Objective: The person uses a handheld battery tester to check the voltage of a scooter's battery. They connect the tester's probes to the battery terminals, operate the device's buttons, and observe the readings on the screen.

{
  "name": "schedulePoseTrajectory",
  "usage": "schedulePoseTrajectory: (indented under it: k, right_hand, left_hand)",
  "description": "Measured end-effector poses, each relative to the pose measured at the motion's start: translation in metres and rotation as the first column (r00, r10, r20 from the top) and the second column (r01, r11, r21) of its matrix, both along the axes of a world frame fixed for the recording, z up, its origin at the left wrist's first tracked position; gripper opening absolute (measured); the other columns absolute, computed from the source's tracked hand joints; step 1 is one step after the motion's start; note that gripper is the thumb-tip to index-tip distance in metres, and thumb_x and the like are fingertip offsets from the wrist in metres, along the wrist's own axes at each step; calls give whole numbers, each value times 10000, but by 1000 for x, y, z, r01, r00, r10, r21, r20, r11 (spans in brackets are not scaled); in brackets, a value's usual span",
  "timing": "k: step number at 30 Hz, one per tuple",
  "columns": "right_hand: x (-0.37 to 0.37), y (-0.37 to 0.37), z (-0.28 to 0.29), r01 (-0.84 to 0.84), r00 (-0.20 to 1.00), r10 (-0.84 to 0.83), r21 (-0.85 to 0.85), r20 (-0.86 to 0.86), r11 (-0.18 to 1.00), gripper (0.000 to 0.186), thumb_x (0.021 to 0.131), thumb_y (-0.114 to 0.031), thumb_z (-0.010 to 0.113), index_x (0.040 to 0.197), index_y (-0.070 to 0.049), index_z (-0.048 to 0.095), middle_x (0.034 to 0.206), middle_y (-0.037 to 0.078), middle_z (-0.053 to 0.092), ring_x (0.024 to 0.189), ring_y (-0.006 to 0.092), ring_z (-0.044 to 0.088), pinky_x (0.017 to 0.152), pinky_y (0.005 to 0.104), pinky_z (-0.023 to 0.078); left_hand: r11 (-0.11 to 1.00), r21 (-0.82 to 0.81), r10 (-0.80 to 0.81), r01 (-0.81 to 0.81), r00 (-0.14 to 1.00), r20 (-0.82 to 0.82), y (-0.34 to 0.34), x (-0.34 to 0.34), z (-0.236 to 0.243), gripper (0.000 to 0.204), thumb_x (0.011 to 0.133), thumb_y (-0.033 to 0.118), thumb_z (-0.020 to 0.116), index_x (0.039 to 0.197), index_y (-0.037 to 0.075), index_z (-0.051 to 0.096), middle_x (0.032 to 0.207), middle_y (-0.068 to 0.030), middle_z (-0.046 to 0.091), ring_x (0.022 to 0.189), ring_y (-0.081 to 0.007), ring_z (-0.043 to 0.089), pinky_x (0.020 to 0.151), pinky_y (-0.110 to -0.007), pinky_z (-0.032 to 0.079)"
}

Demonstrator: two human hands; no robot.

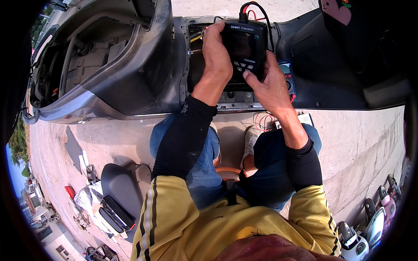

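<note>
Two bare hands hold a black tester (244,43) above the scooter (148,82), over the footboard opening (235,106), nearer its right edge than its left. The left hand (216,54) grips the tester's left side, back of the hand outward, wrist nearly straight, most of its fingers hidden. The right hand (273,85) clasps the lower right corner, its thumb bent in toward the buttons; whether the thumb presses one, I cannot tell. Both forearms reach up and lean inward, black sleeves (185,135) ending at the wrists. A black cable (266,17) loops from the tester's top down past its right edge. Partly behind the right hand, a multimeter (284,68) sits at the opening's right edge.
</note>
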State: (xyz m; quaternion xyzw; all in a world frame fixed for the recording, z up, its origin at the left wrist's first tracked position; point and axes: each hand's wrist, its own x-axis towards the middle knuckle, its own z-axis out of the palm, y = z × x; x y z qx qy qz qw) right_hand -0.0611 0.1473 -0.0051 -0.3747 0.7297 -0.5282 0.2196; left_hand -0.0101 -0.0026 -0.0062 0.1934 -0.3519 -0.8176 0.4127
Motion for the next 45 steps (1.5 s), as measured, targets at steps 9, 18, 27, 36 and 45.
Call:
schedulePoseTrajectory:
  k: [9, 18, 27, 36, 45]
  right_hand:
    - [2, -1, 1, 14, 1000, -14, -1, 13, 1000, 558, 905, -2, 678, 1406, 57, 440, 1249, 161, 650, 1157, 180, 612, 1017, 307, 458]
    - [0, -1, -4, 25, 998, -27, -33, -59, 999, 590, 878, -103, 698, 1386, 74, 457, 1075, 237, 678, 909, 275, 648, 871, 380, 505]
    - [0, 0, -3, 36, 995, -40, -38, -94, 999, 608, 864, -153, 708, 1368, 86, 464, 981, 278, 693, 778, 331, 672, 794, 419, 532]
    - [-1, 0, -5, 35, 995, -38, -30, -97, 999, 601, 864, -149, 708, 1364, 80, 466, 987, 279, 694, 790, 332, 679, 796, 420, 533]
    - [0, 0, -1, 38, 995, -40, -22, -89, 999, 604, 867, -143, 707, 1372, 77, 459, 1032, 292, 698, 870, 362, 704, 843, 429, 535]
  left_hand:
    - [1000, -6, 13, -13, 1000, -3, 1, -1, 0, 231, 1014, 297, 504, 984, 93, 610, 968, -14, 646, 950, -143, 603, 923, -315, 462]
    - [1000, 20, 1, -1, 1000, -6, 3, 1, 4, 221, 1020, 286, 511, 994, 97, 622, 966, 3, 639, 955, -128, 588, 925, -303, 454]
    - [1000, -10, -10, 10, 1000, 1, 4, 3, 4, 216, 1018, 284, 520, 985, 100, 629, 962, 12, 637, 947, -124, 582, 925, -294, 447]
    - [1000, -3, -7, 7, 1000, -6, 4, 2, 4, 210, 1016, 282, 524, 993, 99, 625, 975, 8, 633, 957, -125, 578, 929, -295, 444]
    - [1000, -2, 13, -13, 1000, -20, 5, 0, 3, 209, 1016, 284, 523, 983, 102, 622, 967, 10, 631, 949, -123, 577, 924, -296, 442]
